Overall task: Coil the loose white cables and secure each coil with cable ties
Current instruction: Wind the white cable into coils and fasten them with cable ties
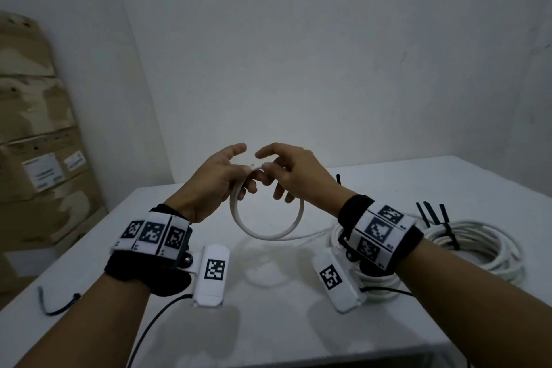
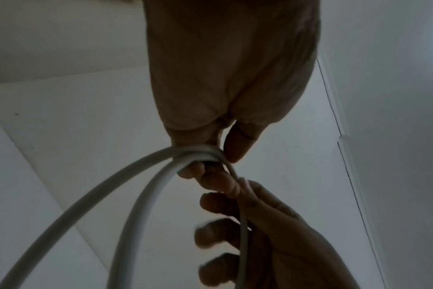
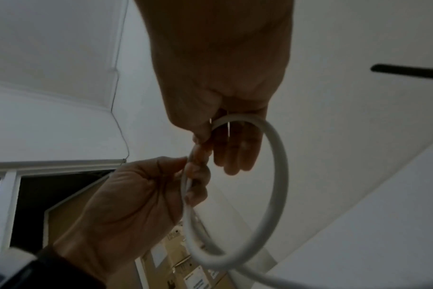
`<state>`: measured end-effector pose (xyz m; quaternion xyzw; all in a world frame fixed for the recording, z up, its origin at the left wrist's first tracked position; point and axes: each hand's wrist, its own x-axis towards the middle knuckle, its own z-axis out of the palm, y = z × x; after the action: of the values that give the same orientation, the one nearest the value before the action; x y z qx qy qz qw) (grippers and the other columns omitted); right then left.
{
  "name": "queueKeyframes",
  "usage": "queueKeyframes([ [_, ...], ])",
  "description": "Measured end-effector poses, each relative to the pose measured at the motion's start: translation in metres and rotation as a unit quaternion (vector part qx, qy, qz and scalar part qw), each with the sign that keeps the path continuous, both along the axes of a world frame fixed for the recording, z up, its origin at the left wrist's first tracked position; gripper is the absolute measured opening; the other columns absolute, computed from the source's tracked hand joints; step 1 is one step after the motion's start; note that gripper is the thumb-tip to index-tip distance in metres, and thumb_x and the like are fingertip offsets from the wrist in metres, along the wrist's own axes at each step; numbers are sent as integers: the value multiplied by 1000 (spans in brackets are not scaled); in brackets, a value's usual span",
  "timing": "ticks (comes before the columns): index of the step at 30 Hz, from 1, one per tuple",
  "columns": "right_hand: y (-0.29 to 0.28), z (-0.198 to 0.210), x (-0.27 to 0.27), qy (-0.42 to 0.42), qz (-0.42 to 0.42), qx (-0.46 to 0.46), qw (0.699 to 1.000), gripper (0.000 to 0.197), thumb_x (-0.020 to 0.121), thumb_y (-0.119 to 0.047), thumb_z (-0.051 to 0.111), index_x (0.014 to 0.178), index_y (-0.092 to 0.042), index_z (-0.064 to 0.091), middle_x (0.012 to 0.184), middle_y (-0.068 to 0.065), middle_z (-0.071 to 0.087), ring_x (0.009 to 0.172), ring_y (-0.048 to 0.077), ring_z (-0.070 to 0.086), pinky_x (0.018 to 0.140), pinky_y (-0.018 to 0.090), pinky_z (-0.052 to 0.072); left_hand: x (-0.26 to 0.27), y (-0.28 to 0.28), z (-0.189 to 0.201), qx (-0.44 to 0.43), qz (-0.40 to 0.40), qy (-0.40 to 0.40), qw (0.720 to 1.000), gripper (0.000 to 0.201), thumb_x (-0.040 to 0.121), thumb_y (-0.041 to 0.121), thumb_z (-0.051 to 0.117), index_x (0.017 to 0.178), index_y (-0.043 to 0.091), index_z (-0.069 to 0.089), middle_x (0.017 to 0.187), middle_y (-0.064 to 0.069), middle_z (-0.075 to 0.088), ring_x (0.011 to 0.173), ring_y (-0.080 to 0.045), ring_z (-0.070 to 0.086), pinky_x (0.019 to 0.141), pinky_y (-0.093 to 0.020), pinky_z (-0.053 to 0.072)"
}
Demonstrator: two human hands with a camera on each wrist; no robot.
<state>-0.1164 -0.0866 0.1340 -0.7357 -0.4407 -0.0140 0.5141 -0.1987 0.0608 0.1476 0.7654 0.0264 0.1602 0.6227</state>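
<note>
Both hands (image 1: 254, 176) raised, pinching cable loop (image 1: 265, 218)

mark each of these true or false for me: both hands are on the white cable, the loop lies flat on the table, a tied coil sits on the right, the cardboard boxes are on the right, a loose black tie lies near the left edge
1. Both hands hold the white cable. True: the left hand and right hand pinch the white cable where its loop closes.
2. The loop lies flat on the table. False: it hangs in the air below the hands, above the table.
3. A tied coil sits on the right. True: the tied coil carries a black tie.
4. The cardboard boxes are on the right. False: the cardboard boxes stand at the left, by the wall.
5. A loose black tie lies near the left edge. True: the loose black tie lies there.
</note>
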Motion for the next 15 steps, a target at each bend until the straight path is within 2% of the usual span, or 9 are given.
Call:
queueKeyframes([
  [2, -1, -1, 2, -57, 9, -37, 998, 20, 95, -21, 53, 112, -18, 63, 72, -1, 63, 56, 16, 63, 44, 23, 49, -2, -1, 0, 49, -24, 11, 998, 59, 99, 5, 47, 150, 16, 20, 70, -6, 71, 62, -14, 64, 58, -25, 50],
  [4, 0, -4, 2, -94, 1, -39, 995, 18, 95, -21, 53, 105, -15, 67, 67, -6, 61, 56, 15, 62, 42, 22, 48, -2, -3, 0, 78, -36, 12, 996, 61, 99, 7, 48, 150, 17, 17, 68, -5, 71, 61, -15, 64, 57, -25, 50],
  [6, 0, -7, 2, -100, -11, -15, 995, 15, 95, -19, 52, 99, -12, 66, 67, -4, 61, 56, 18, 64, 41, 22, 48, 0, -2, -1, 79, -36, 3, 996, 54, 98, 10, 50, 145, 15, 24, 72, -8, 73, 61, -17, 65, 58, -26, 50],
  [10, 2, -6, 7, -71, -34, 66, 995, 11, 96, -16, 52, 93, -11, 61, 73, 5, 62, 55, 25, 64, 41, 27, 49, 1, -1, -7, 61, -27, 6, 998, 36, 96, 23, 54, 125, 3, 47, 86, -17, 74, 71, -25, 69, 64, -29, 54],
  [13, 6, -10, 6, -100, -50, 97, 989, 12, 95, -13, 52, 93, -7, 61, 70, 6, 59, 55, 28, 61, 42, 34, 52, 1, 1, -18, -3, -67, -7, 998, 38, 95, 31, 49, 110, -2, 61, 72, -9, 68, 64, -20, 64, 62, -28, 50],
  [15, 10, -16, 4, -124, -63, 111, 984, 13, 95, -14, 52, 94, -6, 62, 68, -3, 59, 56, 23, 60, 50, 37, 55, 4, 3, -25, -49, -64, -38, 996, 37, 95, 31, 49, 106, 0, 64, 60, 0, 53, 55, -14, 50, 56, -24, 42],
])
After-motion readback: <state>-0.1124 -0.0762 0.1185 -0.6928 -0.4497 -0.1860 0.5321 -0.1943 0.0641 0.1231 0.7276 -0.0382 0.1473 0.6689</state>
